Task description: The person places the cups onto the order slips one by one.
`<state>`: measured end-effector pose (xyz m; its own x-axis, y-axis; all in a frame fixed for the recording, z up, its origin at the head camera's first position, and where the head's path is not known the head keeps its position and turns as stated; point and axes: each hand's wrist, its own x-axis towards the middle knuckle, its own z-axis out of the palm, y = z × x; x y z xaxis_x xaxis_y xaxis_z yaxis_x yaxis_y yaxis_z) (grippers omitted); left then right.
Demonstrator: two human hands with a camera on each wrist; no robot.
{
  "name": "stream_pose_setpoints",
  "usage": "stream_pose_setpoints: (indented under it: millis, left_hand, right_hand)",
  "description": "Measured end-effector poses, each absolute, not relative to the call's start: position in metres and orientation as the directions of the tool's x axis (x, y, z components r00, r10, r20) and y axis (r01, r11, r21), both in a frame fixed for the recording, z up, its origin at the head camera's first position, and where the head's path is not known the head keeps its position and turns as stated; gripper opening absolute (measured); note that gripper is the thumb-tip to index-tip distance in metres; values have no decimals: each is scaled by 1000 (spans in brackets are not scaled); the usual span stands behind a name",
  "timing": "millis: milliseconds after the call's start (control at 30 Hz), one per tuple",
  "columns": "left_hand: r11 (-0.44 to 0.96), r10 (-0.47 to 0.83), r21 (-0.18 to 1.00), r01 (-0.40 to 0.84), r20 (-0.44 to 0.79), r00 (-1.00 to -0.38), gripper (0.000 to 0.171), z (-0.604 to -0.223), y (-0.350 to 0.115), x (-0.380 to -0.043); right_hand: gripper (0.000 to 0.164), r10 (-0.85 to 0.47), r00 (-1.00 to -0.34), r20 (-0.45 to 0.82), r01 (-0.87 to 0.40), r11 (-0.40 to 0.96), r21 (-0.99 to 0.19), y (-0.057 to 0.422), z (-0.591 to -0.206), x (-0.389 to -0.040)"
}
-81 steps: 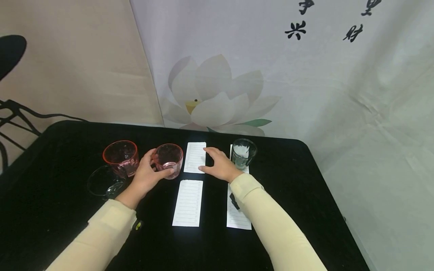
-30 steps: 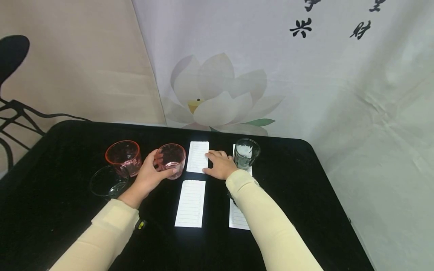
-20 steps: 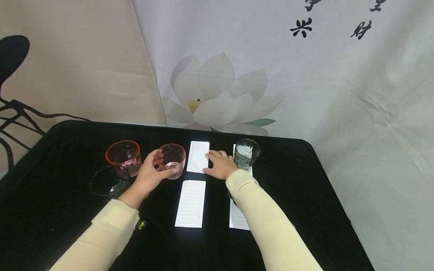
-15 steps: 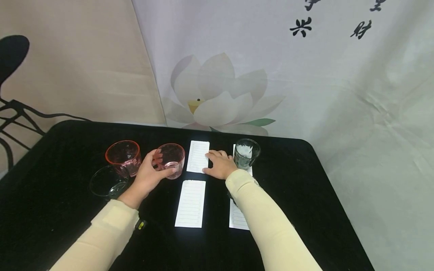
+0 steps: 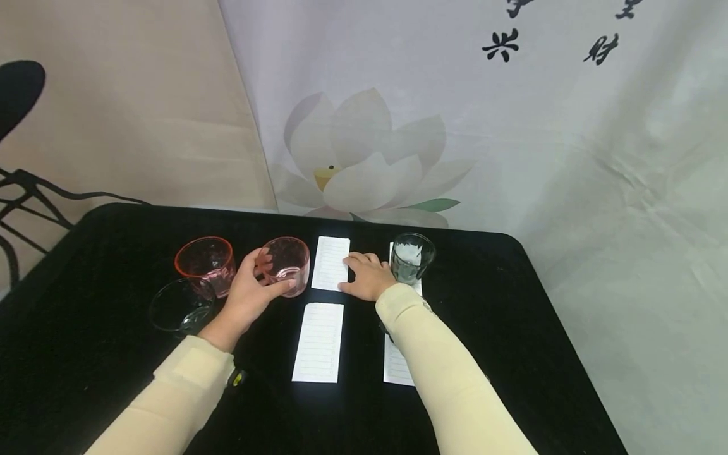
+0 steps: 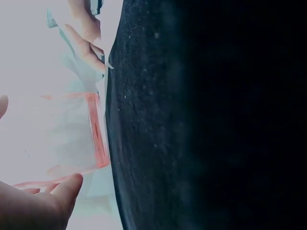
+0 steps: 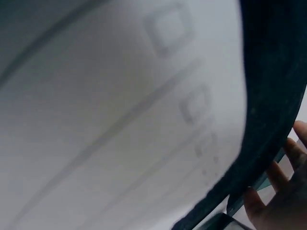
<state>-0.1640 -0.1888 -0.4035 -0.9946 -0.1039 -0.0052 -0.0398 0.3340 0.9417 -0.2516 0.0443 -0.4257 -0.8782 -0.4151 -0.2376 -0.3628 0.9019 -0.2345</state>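
My left hand (image 5: pixel 248 296) holds a pink glass cup (image 5: pixel 291 259) by its left side, thumb along the front and fingers behind. In the left wrist view the cup's thick base (image 6: pixel 97 132) stands close over the black cloth. My right hand (image 5: pixel 368 278) has its fingertips and thumb at the right edge of the upper white lined slip (image 5: pixel 330 262), which lies flat beside the cup. The right wrist view shows the right hand's fingers (image 7: pixel 278 177) spread, beyond a blurred printed slip (image 7: pixel 120 96) close to the camera.
Left of the held cup stand another pink glass (image 5: pixel 196 265) and a clear glass (image 5: pixel 170 313). A second lined slip (image 5: pixel 318 344) lies in front. At right, a dark-tinted glass (image 5: pixel 412 259) stands on a long slip (image 5: pixel 397 366), partly behind my sleeve. The black table (image 5: pixel 466 303) meets a fabric backdrop.
My right hand has come slightly closer to the upper slip, its fingers drawn more together. The held pink cup has shifted slightly up and away in the last half second.
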Motion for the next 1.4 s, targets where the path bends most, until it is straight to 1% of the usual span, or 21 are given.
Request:
stream_pose_setpoints:
  millis: [300,700,1400]
  left_hand:
    - [325,-100,945,-21,12,-995,84,-399,-183,-168]
    - [323,-100,947,3,37,-994,85,-394,-173,-176]
    - [289,-111,957,-29,3,-994,86,-399,-156,-193]
  right_hand:
    - [67,-409,-875,-258,-355,906,-232,41,-422,-252]
    - [68,-410,-877,-252,-360,906,-222,41,-420,-253]
    - [68,-407,-883,-234,-361,907,-216,41,-424,-252]
